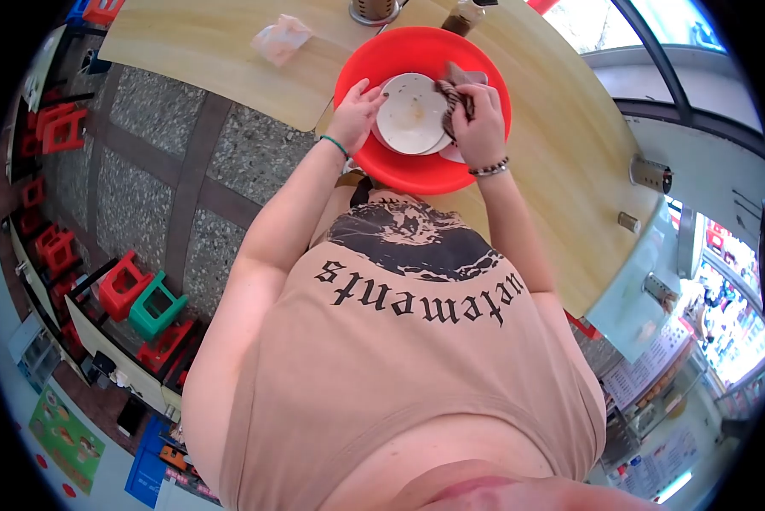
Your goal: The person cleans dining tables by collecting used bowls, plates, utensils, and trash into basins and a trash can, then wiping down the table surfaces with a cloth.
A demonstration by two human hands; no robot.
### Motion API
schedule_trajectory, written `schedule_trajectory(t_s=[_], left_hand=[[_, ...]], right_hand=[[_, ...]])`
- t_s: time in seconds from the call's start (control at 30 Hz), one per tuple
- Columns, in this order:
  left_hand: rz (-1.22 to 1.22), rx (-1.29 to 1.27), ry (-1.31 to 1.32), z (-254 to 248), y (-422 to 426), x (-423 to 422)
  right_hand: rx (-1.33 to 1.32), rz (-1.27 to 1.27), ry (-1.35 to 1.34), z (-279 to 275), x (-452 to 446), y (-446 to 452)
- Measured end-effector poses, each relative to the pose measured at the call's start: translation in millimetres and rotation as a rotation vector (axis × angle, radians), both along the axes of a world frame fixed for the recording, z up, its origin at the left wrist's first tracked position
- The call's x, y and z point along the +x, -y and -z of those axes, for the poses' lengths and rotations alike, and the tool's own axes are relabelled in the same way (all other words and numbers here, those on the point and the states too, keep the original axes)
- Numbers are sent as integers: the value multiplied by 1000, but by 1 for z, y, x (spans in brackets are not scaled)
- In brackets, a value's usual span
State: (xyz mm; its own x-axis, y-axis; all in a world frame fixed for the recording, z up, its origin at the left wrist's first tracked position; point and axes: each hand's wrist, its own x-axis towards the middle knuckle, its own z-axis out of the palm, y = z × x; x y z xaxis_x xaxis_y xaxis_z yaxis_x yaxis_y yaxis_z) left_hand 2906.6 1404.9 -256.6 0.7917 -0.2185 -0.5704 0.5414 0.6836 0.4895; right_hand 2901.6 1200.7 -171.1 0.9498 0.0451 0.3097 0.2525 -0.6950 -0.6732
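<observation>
A white bowl (412,115) with dark specks and a yellowish smear inside sits in a red basin (421,180). Other white dishware (444,146) shows partly beneath it. At the bowl's left rim is my left hand (355,117), its fingers apart; whether the fingertips touch the rim is unclear. My right hand (481,126) is closed on a brown striped cloth (450,92) over the bowl's right edge. Behind the cloth, a pale piece (472,77) is partly hidden.
The basin rests at the edge of a wooden-topped table (561,162). Crumpled pinkish tissue or plastic (282,39), a metal holder (374,10) and a dark jar (465,17) stand or lie beyond. Red stools (125,285) and a green stool (157,305) are at left.
</observation>
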Motion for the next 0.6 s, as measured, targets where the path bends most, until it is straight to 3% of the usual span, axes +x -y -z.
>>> schedule_trajectory(t_s=[0.07, 0.27, 0.33, 0.37, 0.43, 0.6], left_hand=[[109, 396, 77, 6, -4, -9], [67, 643, 94, 37, -24, -2], [269, 1119, 360, 42, -30, 0], [275, 1118, 361, 38, -27, 0], [361, 1415, 549, 29, -16, -1], [409, 1568, 705, 36, -1, 5]], right_hand=[[25, 14, -57, -8, -10, -11], [48, 45, -99, 7, -21, 16], [67, 90, -135, 11, -30, 27], [84, 129, -172, 10, -34, 31], [96, 162, -173, 13, -40, 38], [146, 262, -191, 17, -51, 53]])
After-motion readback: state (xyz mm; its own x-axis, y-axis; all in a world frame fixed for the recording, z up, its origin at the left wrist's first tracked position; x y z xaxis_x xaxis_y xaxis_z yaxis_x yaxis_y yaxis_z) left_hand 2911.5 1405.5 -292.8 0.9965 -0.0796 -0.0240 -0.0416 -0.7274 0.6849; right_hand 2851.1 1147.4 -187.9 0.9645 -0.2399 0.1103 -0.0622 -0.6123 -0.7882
